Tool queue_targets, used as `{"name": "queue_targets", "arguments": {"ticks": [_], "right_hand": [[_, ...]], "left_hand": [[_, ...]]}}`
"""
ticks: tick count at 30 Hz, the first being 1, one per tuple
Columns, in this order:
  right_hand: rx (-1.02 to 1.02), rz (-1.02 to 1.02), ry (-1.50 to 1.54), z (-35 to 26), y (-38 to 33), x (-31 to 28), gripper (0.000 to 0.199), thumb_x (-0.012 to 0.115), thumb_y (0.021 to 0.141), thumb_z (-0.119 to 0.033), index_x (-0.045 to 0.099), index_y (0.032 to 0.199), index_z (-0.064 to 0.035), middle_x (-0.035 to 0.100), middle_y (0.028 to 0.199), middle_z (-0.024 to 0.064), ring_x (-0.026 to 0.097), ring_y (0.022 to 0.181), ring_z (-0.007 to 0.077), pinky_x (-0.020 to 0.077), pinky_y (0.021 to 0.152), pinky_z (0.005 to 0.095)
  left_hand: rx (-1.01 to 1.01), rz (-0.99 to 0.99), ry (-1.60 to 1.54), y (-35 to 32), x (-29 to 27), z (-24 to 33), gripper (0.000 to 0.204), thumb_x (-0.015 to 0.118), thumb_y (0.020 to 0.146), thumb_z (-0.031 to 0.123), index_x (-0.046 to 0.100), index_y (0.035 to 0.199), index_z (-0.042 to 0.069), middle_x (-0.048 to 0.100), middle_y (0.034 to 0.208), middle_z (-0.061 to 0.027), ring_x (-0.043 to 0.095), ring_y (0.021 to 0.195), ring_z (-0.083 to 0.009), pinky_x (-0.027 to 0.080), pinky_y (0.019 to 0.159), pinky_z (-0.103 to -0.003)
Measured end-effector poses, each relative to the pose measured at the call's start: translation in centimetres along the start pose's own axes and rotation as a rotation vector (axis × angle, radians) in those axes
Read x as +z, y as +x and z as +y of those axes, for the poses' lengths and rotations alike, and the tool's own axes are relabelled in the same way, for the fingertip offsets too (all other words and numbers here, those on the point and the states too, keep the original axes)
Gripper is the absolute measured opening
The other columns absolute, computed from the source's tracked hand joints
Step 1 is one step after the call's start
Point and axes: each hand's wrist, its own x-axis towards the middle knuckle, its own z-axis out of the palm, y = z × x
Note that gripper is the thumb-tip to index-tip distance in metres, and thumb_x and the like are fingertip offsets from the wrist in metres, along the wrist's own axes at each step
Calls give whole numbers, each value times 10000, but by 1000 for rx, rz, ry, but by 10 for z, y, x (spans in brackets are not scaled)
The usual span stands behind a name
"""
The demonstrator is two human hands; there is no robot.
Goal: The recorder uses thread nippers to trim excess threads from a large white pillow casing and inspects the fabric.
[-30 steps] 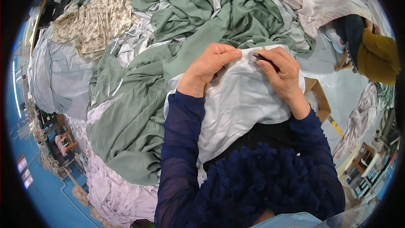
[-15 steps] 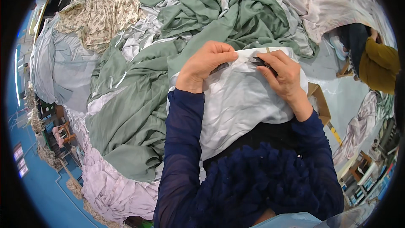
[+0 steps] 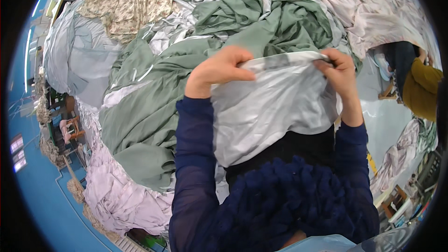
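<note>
fabric heap (image 3: 154, 112), two hands (image 3: 219, 70) (image 3: 340, 72) gripping one grey cloth (image 3: 270, 107)

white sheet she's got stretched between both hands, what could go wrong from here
1. The left hand and right hand pinch only the top edge of the white sheet; it could slip free and drop into the heap.
2. The sheet hangs down over green fabric, so its lower part may snag or drag that cloth along.
3. The raised sheet hides what lies beneath it, so a tangle there might go unseen.
</note>
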Motion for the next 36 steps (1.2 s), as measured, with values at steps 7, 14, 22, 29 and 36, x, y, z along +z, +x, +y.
{"name": "queue_targets", "arguments": {"ticks": [7,14,22,29,36], "right_hand": [[293,-27,313,-7,-29,-72,58,729,848,-120,695,865,-77,550,697,-117,409,560,-19,258,499,181],[362,-40,405,-31,-66,-129,115,750,861,-165,662,826,-99,553,676,-111,421,550,-33,269,482,165],[191,-32,53,-79,-127,-200,146,716,838,-162,607,800,-71,541,695,-90,432,603,-1,297,534,202],[157,-89,-160,-62,-137,-233,178,728,830,-130,600,765,-24,550,678,-76,438,642,27,341,578,213],[-31,232,-465,81,-108,-127,237,750,827,-86,711,1053,-26,675,884,36,547,743,81,439,642,265]], "left_hand": [[-206,126,-204,-91,-8,-37,178,741,785,115,620,757,-13,499,677,77,409,634,-33,317,541,-248],[-73,337,-341,-153,3,-37,144,741,813,94,676,866,-23,639,799,34,532,705,-40,396,616,-215],[60,374,-374,-193,33,5,196,784,792,143,675,821,-17,639,767,23,521,656,-39,372,568,-219],[-44,354,-165,-173,67,41,210,752,786,135,693,868,-49,615,716,30,519,657,-45,375,561,-237],[-120,753,723,-111,93,-34,215,710,822,146,652,952,-15,667,883,-114,651,824,-261,492,716,-363]]}}
